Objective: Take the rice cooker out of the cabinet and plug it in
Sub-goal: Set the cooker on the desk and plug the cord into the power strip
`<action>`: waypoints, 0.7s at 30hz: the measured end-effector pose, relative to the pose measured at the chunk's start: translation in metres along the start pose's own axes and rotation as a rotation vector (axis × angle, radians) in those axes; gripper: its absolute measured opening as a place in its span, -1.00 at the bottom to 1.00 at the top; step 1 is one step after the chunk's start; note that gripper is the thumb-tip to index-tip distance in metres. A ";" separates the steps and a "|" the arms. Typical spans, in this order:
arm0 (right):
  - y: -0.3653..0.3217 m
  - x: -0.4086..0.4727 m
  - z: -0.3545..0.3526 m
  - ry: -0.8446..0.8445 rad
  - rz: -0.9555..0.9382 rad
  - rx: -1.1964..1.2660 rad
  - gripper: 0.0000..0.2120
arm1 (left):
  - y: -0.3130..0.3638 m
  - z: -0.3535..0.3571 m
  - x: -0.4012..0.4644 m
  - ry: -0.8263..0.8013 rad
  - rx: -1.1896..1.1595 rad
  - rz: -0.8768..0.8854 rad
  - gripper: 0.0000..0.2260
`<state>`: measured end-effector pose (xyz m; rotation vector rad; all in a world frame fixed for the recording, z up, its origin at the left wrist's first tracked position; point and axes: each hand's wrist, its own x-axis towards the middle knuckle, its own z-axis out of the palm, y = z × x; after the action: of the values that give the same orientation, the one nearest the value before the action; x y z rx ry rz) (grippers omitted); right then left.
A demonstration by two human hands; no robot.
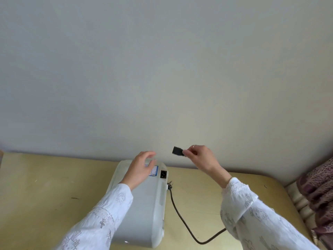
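Note:
A white rice cooker (pixel 144 204) sits on a yellowish table (pixel 45 186), its back turned up, showing a blue label and a black power inlet (pixel 163 174). My left hand (pixel 139 168) rests open over the cooker's back near the label. My right hand (pixel 200 157) pinches the black connector (pixel 177 151) of the power cord, held in the air above and right of the inlet. The black cord (pixel 182 219) curves across the table; its pronged wall plug (pixel 170 184) lies beside the cooker.
A plain white wall (pixel 162 69) rises directly behind the table. At the right edge stands a radiator (pixel 297 199) with a dark patterned curtain (pixel 319 186) over it. The table's rounded corner is at the right.

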<state>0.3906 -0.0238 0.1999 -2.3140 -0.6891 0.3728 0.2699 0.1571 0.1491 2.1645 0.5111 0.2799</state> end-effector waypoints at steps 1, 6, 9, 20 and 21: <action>-0.002 0.005 0.004 -0.065 0.033 -0.131 -0.77 | -0.017 -0.002 -0.004 0.000 0.130 -0.048 -0.73; -0.015 0.018 0.044 -0.221 0.067 -0.525 -0.72 | -0.071 0.014 -0.035 -0.048 0.595 -0.076 -0.56; -0.020 0.024 0.066 -0.251 0.079 -0.606 -0.79 | -0.072 0.019 -0.042 0.036 0.685 -0.039 -0.41; -0.044 0.051 0.082 -0.383 0.163 -0.654 -0.81 | -0.065 0.022 -0.044 0.088 0.698 -0.035 -0.52; -0.047 0.051 0.083 -0.386 0.159 -0.663 -0.79 | -0.065 0.022 -0.044 0.091 0.690 -0.037 -0.52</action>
<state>0.3787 0.0794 0.1685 -2.9723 -0.9197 0.7718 0.2227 0.1560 0.0833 2.8120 0.7838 0.1972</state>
